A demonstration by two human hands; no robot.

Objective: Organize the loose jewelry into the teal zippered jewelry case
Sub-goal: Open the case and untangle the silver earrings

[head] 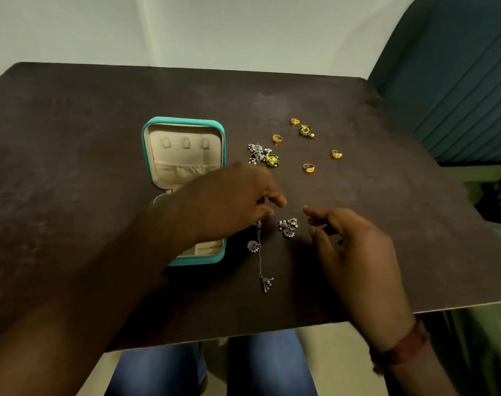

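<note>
Centre frame, silver earring (288, 227) lying between two empty, half-open grips, just left of right hand (355, 252), lower right of left hand (232, 201).

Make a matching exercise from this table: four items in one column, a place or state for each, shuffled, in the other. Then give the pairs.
1. jewelry case
2. silver chain
3. gold rings
4. near silver earring

A. scattered farther back, right of the case
B. between the left hand and right hand
C. lying open
D. stretched out by the case's near right corner

Pairs: 1-C, 2-D, 3-A, 4-B
</note>
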